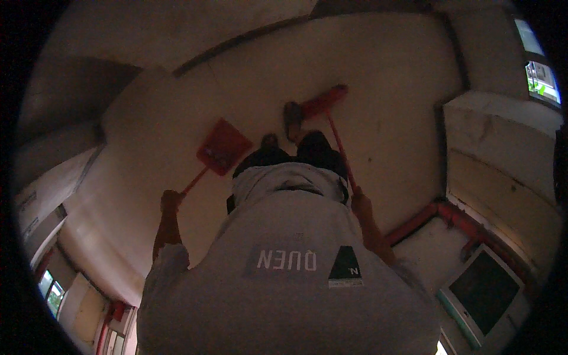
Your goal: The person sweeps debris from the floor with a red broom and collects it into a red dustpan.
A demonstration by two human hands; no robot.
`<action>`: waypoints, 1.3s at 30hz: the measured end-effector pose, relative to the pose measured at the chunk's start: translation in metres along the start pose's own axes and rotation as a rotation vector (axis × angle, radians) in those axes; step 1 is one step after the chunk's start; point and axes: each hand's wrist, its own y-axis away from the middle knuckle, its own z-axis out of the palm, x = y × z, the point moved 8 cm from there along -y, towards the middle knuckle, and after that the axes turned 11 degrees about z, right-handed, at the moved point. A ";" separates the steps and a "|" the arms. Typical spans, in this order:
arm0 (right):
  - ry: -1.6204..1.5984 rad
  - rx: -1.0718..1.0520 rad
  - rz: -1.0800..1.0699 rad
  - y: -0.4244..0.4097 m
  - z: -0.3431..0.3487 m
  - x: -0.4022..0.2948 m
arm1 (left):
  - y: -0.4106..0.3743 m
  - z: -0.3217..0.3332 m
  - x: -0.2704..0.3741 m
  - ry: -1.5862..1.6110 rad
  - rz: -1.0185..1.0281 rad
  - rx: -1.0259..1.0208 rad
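Observation:
My left hand (170, 200) grips the thin handle of a red long-handled dustpan (225, 144), held out to the left of my legs. Some small pale debris, too dim to identify, lies in the pan near its handle end. On the other side, my right hand (361, 202) is closed around the red stick of a broom (341, 142). The broom's red head (324, 101) is on the floor ahead of my feet, right beside my forward shoe (293, 119). Both tools look slightly blurred.
Dim pale floor (390, 146) surrounds me, with dark skirting along the walls. A red pipe (461, 222) runs low at the right, near a dark panel in a pale frame (481, 290). Small windows (542, 80) show at the right and lower left.

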 end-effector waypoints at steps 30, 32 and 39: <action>0.374 -0.109 -0.617 -0.075 -0.012 -0.214 | 0.101 0.056 0.054 -0.220 0.307 0.118; 0.587 0.103 -0.820 -0.087 0.019 -0.222 | 0.121 0.039 0.051 -0.053 0.219 0.108; 0.684 -0.085 -0.444 -0.086 -0.025 -0.069 | 0.124 0.105 -0.046 0.361 0.030 0.264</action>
